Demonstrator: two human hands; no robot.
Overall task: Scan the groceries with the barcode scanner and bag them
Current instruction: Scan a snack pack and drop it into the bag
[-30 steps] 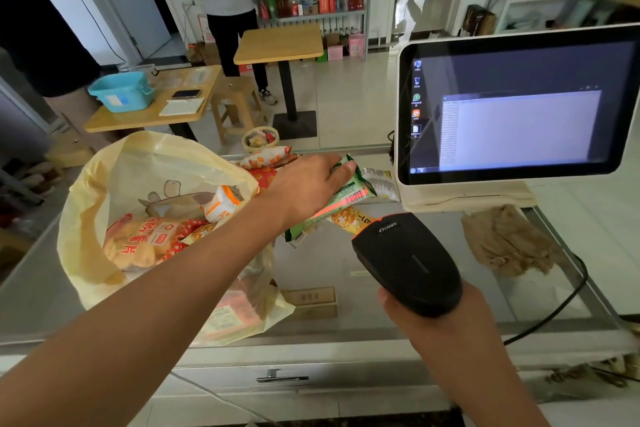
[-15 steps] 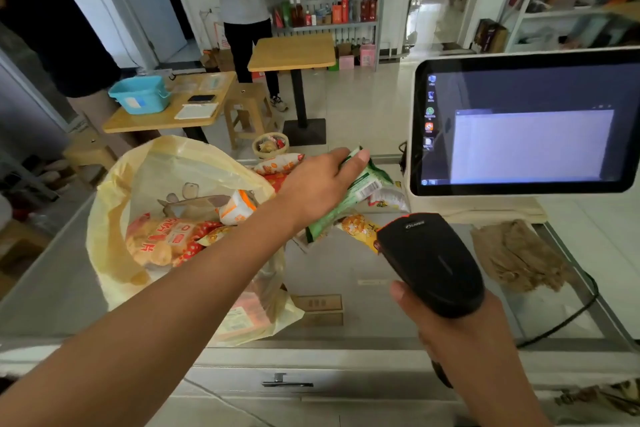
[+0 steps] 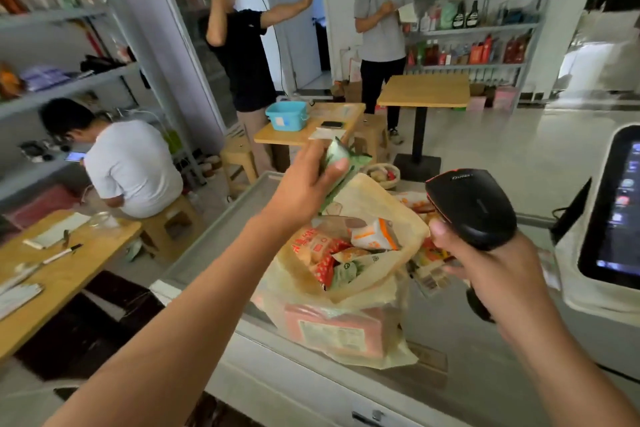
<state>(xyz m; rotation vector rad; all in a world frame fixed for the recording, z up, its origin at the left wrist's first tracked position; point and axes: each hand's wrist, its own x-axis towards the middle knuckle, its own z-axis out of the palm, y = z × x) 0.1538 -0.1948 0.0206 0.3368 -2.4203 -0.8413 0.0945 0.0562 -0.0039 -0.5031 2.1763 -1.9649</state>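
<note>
Two hands in view, both busy. The left hand (image 3: 304, 184) is raised over the far-left rim of the yellow plastic bag (image 3: 367, 196), fingers curled round a green snack packet (image 3: 343, 163) with the thumb across its front; the packet is in the air, tilted, above the bag's mouth and not inside it. The right hand (image 3: 491, 270) is at near right, fingers wrapped round the handle of the black barcode scanner (image 3: 474, 208), thumb up against its left edge; the scanner head sits just right of the bag's mouth. The bag stands on the glass surface (image 3: 460, 350), mouth open upward, groceries already inside: a white-and-orange packet (image 3: 375, 236), a red packet (image 3: 325, 267), a green-and-white packet (image 3: 346, 272), and a flat pink pack (image 3: 332, 329) showing through the near wall at the bottom. Some loose packets (image 3: 429, 279) lie on the surface just right of the bag, partly hidden by the scanner and right hand (one shows a barcode). A small basket (image 3: 381, 175) of snacks sits at the far edge, behind the bag. A lit touchscreen terminal (image 3: 609, 218) is at the right, cut by the frame. Beyond the surface, a blue tub (image 3: 286, 116) rests on a wooden table (image 3: 298, 137), and a seated person (image 3: 135, 163) in a white shirt is far left.
</note>
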